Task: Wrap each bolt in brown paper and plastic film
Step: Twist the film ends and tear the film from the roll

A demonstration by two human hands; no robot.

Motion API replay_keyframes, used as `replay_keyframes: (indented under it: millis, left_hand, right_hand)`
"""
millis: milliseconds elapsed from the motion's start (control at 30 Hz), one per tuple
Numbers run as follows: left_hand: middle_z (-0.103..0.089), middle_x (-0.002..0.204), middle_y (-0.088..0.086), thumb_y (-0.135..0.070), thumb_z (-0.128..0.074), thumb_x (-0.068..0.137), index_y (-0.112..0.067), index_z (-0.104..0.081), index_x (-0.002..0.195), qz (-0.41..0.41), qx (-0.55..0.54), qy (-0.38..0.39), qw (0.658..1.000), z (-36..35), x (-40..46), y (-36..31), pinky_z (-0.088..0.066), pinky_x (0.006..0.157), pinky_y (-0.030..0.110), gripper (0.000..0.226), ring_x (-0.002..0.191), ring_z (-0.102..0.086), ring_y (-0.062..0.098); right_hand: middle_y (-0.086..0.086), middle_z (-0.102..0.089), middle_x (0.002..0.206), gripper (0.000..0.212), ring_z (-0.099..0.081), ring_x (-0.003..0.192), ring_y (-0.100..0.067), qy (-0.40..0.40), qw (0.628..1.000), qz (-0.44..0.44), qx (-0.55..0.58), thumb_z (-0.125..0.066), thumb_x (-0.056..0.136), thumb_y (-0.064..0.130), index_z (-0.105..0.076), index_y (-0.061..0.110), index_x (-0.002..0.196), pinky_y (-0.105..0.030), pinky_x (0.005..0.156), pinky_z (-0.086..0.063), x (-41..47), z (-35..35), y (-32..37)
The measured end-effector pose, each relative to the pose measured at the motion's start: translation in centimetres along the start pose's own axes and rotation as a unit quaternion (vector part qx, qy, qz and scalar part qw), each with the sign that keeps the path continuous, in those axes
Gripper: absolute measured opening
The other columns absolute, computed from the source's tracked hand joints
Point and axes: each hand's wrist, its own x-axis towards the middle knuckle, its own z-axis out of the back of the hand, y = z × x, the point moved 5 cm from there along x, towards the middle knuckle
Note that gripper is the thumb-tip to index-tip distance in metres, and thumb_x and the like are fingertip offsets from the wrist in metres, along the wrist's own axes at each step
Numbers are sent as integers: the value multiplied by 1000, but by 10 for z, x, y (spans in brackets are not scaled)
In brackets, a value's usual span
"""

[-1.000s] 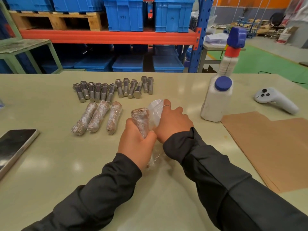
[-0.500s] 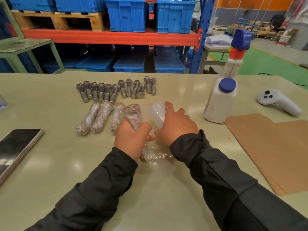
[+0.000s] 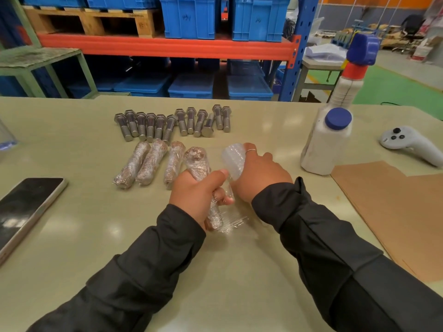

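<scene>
My left hand (image 3: 195,194) grips a bolt wrapped in brown paper and film (image 3: 197,161), its head pointing away from me and its lower end trailing loose film (image 3: 230,224) on the table. My right hand (image 3: 260,174) holds the small roll of plastic film (image 3: 232,160) just right of that bolt. Three wrapped bolts (image 3: 149,162) lie side by side to the left. Behind them a row of several bare steel bolts (image 3: 172,123) lies on the table. Sheets of brown paper (image 3: 395,207) lie at the right.
A white bottle with a blue cap (image 3: 328,142) and a spray bottle (image 3: 354,68) stand at the right. A white controller (image 3: 407,144) lies beyond the paper. A phone (image 3: 26,207) lies at the left edge. Blue crates on shelving (image 3: 191,17) stand behind the table.
My left hand has lowered the wrapped bolt and moved it left toward the three finished ones. The film tail now lies on the table. The right hand keeps hold of the roll.
</scene>
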Motion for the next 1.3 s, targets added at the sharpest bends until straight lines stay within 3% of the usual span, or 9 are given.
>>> replay_keyframes:
  millis: [233,400,700,1033,1300]
  left_hand:
    - [-37,44,0,4,-58,84,-12,-39,53,39,-10,19,999,-2,-2,-1,-37,37,19,39,32,-36,11]
    - [-34,40,3,2,-57,85,-10,-38,55,62,7,43,997,-7,-6,-4,-34,34,15,37,29,-36,13]
    - [-38,42,-3,0,-54,88,-11,-36,61,98,4,83,992,-11,-10,-5,-27,32,11,34,31,-32,10]
    - [-32,40,4,-1,-55,87,-8,-37,59,1,61,88,994,-15,-16,-13,-29,34,14,34,27,-31,15]
    - [-35,37,2,-1,-54,88,-9,-32,65,-27,92,118,988,-19,-23,-18,-30,33,16,33,25,-32,14]
  right_hand:
    - [-14,-40,125,79,-50,110,-35,7,1000,1,-13,-61,83,31,-12,23,145,-37,83,-41,4,2,-1]
    - [-13,-38,125,82,-47,110,-34,-33,998,-1,-54,-62,83,28,-8,27,146,-36,76,-36,9,17,-8]
    - [-14,-37,126,85,-45,110,-34,-51,992,13,-114,-61,84,33,-3,33,146,-42,82,-43,11,23,-23]
    - [-15,-36,126,85,-44,111,-35,-29,993,-27,-109,-59,86,28,-1,32,147,-43,83,-43,13,20,-24]
    - [-15,-35,127,87,-43,113,-34,-10,994,-47,-102,-61,86,31,1,33,148,-44,86,-41,21,19,-26]
